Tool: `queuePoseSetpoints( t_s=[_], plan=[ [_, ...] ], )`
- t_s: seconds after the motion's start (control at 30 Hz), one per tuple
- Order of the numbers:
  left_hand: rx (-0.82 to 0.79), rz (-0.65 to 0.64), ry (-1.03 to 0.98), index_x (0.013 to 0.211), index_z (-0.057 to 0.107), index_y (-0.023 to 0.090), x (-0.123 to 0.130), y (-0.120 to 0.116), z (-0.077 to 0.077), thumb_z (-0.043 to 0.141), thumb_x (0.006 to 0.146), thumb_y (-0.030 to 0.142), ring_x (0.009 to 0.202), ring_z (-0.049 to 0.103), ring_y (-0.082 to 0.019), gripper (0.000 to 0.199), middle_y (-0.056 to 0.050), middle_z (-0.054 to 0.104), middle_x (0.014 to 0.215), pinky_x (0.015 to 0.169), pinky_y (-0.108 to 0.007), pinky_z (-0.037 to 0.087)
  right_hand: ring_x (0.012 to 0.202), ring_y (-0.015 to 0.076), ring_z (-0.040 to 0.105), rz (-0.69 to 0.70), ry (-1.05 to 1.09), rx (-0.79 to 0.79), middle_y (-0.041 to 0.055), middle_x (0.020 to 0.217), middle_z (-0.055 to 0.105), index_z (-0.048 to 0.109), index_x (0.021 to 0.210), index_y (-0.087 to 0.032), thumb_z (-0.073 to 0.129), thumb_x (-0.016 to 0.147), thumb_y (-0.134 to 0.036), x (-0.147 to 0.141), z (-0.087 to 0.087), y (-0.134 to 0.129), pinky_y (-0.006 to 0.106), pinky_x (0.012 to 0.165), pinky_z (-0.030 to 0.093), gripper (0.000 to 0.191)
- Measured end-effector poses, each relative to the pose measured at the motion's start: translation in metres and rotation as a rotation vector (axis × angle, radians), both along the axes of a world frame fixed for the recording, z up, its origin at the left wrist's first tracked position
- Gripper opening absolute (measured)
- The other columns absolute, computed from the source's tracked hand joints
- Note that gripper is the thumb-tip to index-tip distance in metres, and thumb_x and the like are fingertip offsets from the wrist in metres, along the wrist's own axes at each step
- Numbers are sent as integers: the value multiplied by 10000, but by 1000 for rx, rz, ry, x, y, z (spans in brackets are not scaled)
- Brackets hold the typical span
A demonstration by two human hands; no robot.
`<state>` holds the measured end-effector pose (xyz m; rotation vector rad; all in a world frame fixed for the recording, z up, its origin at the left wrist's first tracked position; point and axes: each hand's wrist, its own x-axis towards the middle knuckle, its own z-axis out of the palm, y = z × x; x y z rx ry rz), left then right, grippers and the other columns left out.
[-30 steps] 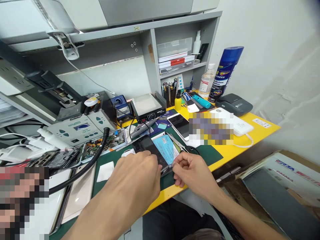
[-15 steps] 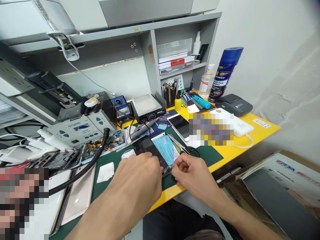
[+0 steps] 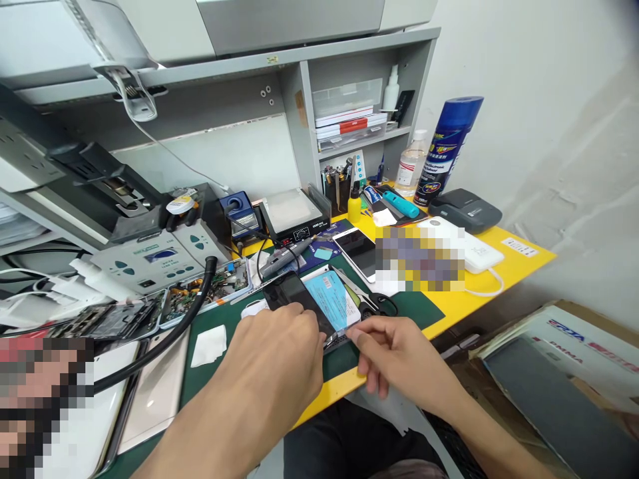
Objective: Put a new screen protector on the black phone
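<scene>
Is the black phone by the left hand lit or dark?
Dark: the visible part of the black phone is plain black, with no lit picture. The left hand hides some of it; cannot tell there.

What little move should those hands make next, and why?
Perhaps a gentle pull by the right hand on what looks like a clear strip, with the left hand steadying the dark phone: the right hand is at that strip by the phone's near end, and the left hand covers part of the phone.
</scene>
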<state>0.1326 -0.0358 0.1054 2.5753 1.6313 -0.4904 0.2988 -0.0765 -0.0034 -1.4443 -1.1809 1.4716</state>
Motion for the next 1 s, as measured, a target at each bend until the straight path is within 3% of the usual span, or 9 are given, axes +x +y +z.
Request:
queuePoseSetpoints(
  t_s=[0.13,0.5,0.63,0.87,1.0],
  plan=[
    [-12,4,-12,813,699,218,0,1,2,477,977,249,761,731,-325,278,-80,725,810,603,-378,435,383,145,638,77,305,-147,10,671,709,616,1064,-138,621,915,-463,-6,5,-1,206,333,494,358],
    [10,-32,-29,831,692,218,-5,2,-4,484,957,230,754,724,-312,243,-83,728,845,617,-377,472,381,120,658,-10,521,-326,89,841,768,646,837,-113,556,979,-332,-22,8,0,192,308,505,276],
    [-2,-34,-19,852,696,210,-4,2,0,485,961,223,788,725,-318,238,-87,722,859,638,-385,481,391,110,656,-95,539,-334,107,881,769,661,806,-103,568,998,-337,-29,9,1,196,321,514,317],
    [-22,-30,-6,819,695,202,-2,1,3,496,958,231,805,731,-314,245,-90,716,853,629,-370,471,396,114,650,-135,501,-328,96,794,754,665,763,-105,602,987,-348,-35,6,2,192,321,507,336],
    [-13,-39,-13,812,693,207,-4,1,2,491,950,219,767,724,-332,245,-90,713,833,593,-376,456,392,110,648,-147,482,-327,105,844,760,654,748,-110,589,992,-346,-38,8,0,193,315,502,345]
  ],
)
